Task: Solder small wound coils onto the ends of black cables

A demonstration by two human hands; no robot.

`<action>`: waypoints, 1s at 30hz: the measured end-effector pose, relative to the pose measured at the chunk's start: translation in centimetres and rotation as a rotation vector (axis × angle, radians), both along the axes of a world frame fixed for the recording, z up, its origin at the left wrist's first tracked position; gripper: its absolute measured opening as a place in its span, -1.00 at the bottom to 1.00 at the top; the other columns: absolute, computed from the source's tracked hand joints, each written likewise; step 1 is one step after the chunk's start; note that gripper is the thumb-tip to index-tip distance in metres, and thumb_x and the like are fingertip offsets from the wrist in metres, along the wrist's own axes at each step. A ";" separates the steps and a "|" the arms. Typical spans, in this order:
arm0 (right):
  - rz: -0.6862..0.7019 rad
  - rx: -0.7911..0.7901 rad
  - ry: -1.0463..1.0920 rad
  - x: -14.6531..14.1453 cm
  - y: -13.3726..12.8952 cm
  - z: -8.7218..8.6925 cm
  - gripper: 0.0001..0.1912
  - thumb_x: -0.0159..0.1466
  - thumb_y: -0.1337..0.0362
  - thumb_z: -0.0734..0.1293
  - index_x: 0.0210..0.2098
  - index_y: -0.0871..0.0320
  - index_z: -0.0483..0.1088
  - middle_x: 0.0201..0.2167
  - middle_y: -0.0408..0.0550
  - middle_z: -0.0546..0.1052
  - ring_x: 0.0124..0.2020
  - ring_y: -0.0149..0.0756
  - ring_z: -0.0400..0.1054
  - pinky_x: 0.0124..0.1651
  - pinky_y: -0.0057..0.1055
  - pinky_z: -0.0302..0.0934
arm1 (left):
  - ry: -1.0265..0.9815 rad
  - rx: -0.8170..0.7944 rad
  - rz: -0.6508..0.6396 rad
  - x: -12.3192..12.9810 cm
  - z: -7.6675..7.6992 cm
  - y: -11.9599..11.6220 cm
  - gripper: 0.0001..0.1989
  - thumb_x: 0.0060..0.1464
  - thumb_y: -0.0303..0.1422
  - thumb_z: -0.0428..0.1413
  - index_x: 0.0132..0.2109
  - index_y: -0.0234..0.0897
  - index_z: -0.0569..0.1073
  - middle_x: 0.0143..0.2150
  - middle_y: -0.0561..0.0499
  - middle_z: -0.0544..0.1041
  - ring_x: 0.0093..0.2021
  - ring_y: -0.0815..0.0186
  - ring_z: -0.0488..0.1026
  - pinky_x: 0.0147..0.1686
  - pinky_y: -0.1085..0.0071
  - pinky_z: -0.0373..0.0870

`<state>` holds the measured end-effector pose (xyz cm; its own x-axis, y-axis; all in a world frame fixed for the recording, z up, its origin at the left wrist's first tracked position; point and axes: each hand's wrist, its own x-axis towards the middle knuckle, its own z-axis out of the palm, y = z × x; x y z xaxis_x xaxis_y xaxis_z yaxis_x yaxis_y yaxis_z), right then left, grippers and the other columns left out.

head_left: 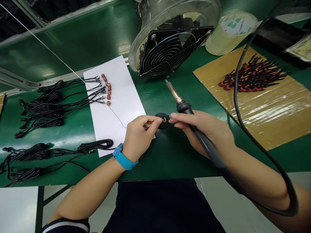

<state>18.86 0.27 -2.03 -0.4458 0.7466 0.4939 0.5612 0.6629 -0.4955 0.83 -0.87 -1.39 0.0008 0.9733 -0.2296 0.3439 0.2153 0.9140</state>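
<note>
Grey round metal duct with black fan grille (155, 16) sits beyond left hand (138, 137) and right hand (216, 124), presumably for fumes. Right hand grips black-handled soldering iron (182, 105), tip angled away, likely sparing fingers. Between hands, black round disc (162, 126) backs small copper-coloured spoked part (164, 119); left hand pinches beside it, hiding thin silvery wire (63, 62) end, exact grip unclear.

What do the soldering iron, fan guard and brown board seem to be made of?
Soldering iron: metal shaft, judging by its sheen; matte dark handle, probably plastic or rubber.
Fan guard: likely metal wire, its thin rings glinting.
Brown board: perhaps cardboard under glossy film; streaky reflections cross it.
</note>
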 end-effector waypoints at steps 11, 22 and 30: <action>-0.095 -0.060 0.057 -2.1 0.8 0.8 -0.82 0.18 0.44 0.29 -0.24 0.08 0.33 -0.37 -0.16 0.50 -0.38 -0.38 0.40 -0.29 -0.46 0.33 | 0.112 0.356 -0.041 -0.3 -0.6 -0.3 -0.90 0.07 -0.42 0.15 -0.27 -0.25 0.57 -0.30 -0.01 0.57 -0.30 0.37 0.49 -0.26 0.46 0.46; -0.062 -0.216 0.142 -2.2 1.1 0.9 -0.75 0.14 0.45 0.31 -0.19 0.09 0.29 -0.42 -0.19 0.48 -0.41 -0.45 0.41 -0.30 -0.53 0.34 | 0.279 0.551 -0.140 -0.6 -1.3 -0.3 -0.86 0.10 -0.43 0.12 -0.21 -0.25 0.57 -0.31 -0.02 0.55 -0.30 0.37 0.49 -0.29 0.47 0.46; -0.036 -0.353 0.220 -2.2 1.2 0.7 -0.77 0.14 0.43 0.29 -0.24 0.10 0.21 -0.45 -0.22 0.41 -0.45 -0.50 0.36 -0.36 -0.59 0.29 | 0.217 0.292 -0.219 -0.9 0.1 0.6 -0.86 0.10 -0.39 0.12 -0.24 -0.29 0.57 -0.32 -0.02 0.55 -0.31 0.37 0.46 -0.26 0.48 0.41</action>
<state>16.69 1.51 -1.35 -0.3283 0.9004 0.2855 0.4365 0.4127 -0.7995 -0.11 -0.29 -1.27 0.1970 0.9797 0.0378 0.5443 -0.1413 0.8269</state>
